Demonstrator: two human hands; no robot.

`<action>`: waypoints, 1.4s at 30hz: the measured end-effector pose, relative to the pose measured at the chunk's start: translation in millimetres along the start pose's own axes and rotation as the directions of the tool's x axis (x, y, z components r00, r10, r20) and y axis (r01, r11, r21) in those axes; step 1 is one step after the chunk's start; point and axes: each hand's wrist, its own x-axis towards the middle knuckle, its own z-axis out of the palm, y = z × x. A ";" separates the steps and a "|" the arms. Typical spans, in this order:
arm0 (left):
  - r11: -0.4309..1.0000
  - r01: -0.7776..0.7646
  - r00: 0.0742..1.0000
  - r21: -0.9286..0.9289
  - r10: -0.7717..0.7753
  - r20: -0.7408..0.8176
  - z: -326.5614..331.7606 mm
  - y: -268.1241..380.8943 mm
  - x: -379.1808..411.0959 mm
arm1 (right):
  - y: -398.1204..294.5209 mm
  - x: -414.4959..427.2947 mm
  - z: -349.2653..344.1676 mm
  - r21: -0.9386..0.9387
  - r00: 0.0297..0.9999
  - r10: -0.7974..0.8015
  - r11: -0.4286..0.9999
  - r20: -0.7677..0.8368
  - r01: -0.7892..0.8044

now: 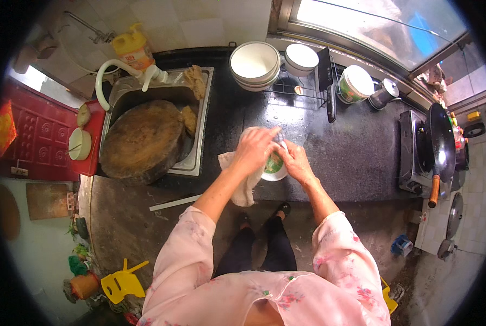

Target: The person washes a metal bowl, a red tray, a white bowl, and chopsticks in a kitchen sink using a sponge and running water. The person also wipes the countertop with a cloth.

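Observation:
Over the near edge of the black countertop, my left hand point(253, 148) is closed on a pale cloth point(243, 189), which hangs down below the wrist. My right hand point(298, 161) grips a white plastic tub with a green printed side point(274, 167), tilted between both hands. The cloth lies against the tub's upper end, where my left fingers partly hide it. What is inside the tub cannot be seen.
A round wooden chopping block point(143, 140) leans in the steel sink point(204, 122) at left. Stacked white bowls point(255, 61), a wire rack point(298, 91), a cleaver point(325, 77) and a lidded tub point(355, 84) stand behind. A wok point(442, 142) sits over the stove point(412, 150) at right.

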 end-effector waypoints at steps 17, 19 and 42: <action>0.952 0.159 0.952 -0.260 -0.217 -0.215 -3.3 30.9 -15.4 | 19.0 2.4 21.0 -0.012 0.930 -0.044 0.999 -0.364 0.043; 0.989 0.111 0.983 -0.095 -0.123 -0.139 11.1 16.6 -18.3 | 19.4 1.5 30.0 -0.025 0.928 -0.050 0.999 -0.370 0.045; 0.317 0.319 0.703 -0.893 -0.711 -0.001 -16.0 20.2 -43.5 | 45.2 -1.6 34.4 0.433 0.930 0.206 0.899 -0.303 -0.058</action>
